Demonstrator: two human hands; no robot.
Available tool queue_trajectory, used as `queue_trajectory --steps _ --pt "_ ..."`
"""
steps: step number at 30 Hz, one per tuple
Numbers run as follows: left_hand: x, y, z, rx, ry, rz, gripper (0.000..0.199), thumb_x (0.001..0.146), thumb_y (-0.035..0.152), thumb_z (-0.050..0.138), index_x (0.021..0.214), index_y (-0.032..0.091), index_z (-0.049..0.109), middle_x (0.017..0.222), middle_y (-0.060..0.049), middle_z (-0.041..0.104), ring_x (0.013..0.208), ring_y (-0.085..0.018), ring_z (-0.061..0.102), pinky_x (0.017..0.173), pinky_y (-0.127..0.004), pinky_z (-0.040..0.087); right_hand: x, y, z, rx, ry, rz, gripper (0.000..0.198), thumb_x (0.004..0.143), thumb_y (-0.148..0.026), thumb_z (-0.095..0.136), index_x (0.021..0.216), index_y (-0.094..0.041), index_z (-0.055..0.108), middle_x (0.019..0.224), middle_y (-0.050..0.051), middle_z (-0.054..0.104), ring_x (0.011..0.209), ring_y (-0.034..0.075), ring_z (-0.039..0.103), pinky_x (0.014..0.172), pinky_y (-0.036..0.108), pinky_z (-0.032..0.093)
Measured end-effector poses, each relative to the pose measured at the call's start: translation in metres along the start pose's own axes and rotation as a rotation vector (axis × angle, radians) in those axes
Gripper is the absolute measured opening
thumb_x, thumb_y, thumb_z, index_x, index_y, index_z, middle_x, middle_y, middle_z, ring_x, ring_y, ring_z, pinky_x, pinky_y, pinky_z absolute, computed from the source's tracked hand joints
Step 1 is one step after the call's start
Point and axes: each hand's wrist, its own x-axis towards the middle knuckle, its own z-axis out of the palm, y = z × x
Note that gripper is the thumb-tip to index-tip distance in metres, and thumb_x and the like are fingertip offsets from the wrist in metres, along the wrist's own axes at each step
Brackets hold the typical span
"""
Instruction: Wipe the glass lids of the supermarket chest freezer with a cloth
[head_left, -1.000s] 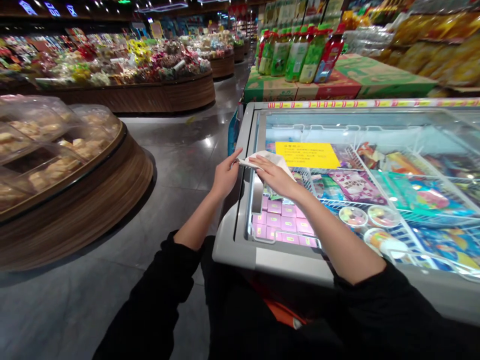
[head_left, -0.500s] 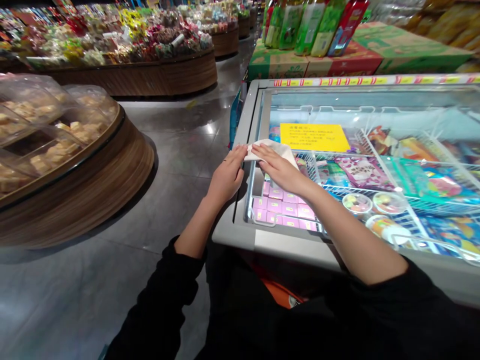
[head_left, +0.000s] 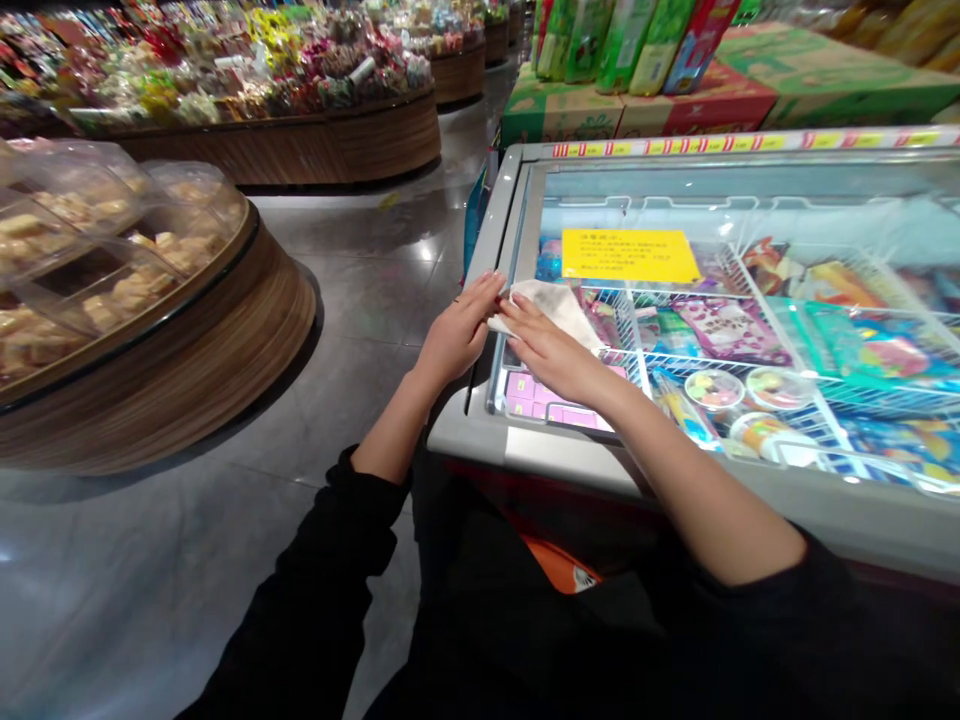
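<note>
A whitish cloth [head_left: 559, 308] lies on the glass lid of a chest freezer [head_left: 491, 445], near the lid's left end. Flat on top of it rests my right hand [head_left: 551, 350], its fingers stretched out toward the left frame. My left hand [head_left: 461, 330] lies on the freezer's grey left frame with fingers extended, its fingertips at the cloth's left edge and close to the right fingertips. Under the glass are pink boxes [head_left: 525, 395], partly covered by my right hand, and a yellow notice [head_left: 628, 256] sits just beyond the cloth.
Wire baskets with packaged frozen goods and lidded cups [head_left: 714, 388] fill the freezer. Behind it, bottles [head_left: 622, 45] stand on printed cartons [head_left: 690, 105]. A rounded wooden display [head_left: 165, 370] with clear bins stands left across the grey floor [head_left: 367, 370]; a candy stand [head_left: 300, 150] is farther back.
The cloth and both hands have shifted slightly relative to the freezer, and the right hand covers more of the pink boxes. The view has tilted a little, raising the freezer in the picture.
</note>
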Motion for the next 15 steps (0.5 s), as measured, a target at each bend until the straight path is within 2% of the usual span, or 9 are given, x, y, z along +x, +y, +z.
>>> queue_trajectory --steps 4,8,11,15 --pt "-0.012 0.007 -0.002 -0.044 0.066 -0.027 0.072 0.091 0.004 0.037 0.16 0.022 0.048 0.168 -0.004 0.047 0.158 -0.017 0.039 0.134 -0.038 0.028 -0.007 -0.006 0.008 -0.052 0.033 -0.008 0.059 0.106 -0.032 0.042 0.164 -0.03 0.044 0.173 -0.001 0.036 0.165 0.025 0.017 0.136 0.058 0.018" --pt "-0.027 0.017 -0.007 -0.067 0.062 -0.096 0.069 0.095 0.009 0.039 0.159 0.029 0.049 0.168 0.001 0.047 0.158 -0.018 0.04 0.134 -0.039 0.027 -0.026 -0.014 0.01 -0.061 -0.075 -0.053 0.056 0.105 -0.033 0.041 0.16 -0.026 0.051 0.17 0.002 0.042 0.164 0.026 0.023 0.135 0.055 0.024" --pt "-0.032 0.024 -0.01 -0.083 0.062 -0.136 0.065 0.098 0.012 0.041 0.159 0.03 0.05 0.167 0.002 0.048 0.157 -0.02 0.041 0.133 -0.04 0.028 -0.032 -0.017 0.01 -0.064 -0.124 -0.062 0.055 0.106 -0.035 0.041 0.158 -0.023 0.055 0.17 0.004 0.043 0.164 0.027 0.024 0.134 0.056 0.026" --pt "-0.035 0.041 -0.012 -0.075 0.072 -0.199 0.06 0.103 0.017 0.04 0.161 0.032 0.048 0.167 0.001 0.048 0.156 -0.021 0.044 0.132 -0.042 0.032 -0.035 -0.026 0.019 -0.057 -0.043 -0.026 0.053 0.106 -0.036 0.042 0.154 -0.022 0.059 0.166 0.007 0.049 0.163 0.028 0.025 0.135 0.055 0.024"
